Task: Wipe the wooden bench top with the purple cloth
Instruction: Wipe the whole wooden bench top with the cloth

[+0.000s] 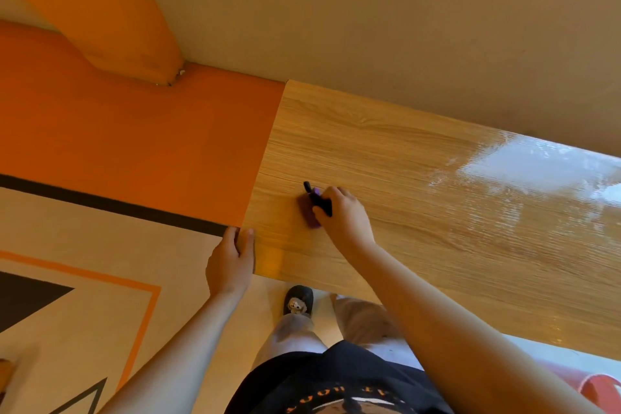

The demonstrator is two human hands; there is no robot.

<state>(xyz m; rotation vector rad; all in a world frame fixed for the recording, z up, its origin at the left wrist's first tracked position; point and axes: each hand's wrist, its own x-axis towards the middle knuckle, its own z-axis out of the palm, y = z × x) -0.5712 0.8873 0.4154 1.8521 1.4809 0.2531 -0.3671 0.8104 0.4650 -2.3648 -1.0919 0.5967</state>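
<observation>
Under right hand [342,215]: one purple cloth [307,213], gripped in curled fingers with one black item, pressed on one wooden bench top [420,205]. Left hand [230,260] clamped on bench end corner, thumb on top. Beyond left hand, two orange cushions [134,151]. Beige wall [403,27] behind. Glare right of right hand.

Both arms bare, reaching forward. Left hand [231,262] grips the near corner of the wooden bench top [420,185], thumb on the wood, fingers curled over its end edge. Right arm comes in from lower right. Right hand [343,212] is palm down, fingers curled round the purple cloth [308,216], pressing it down.
</observation>
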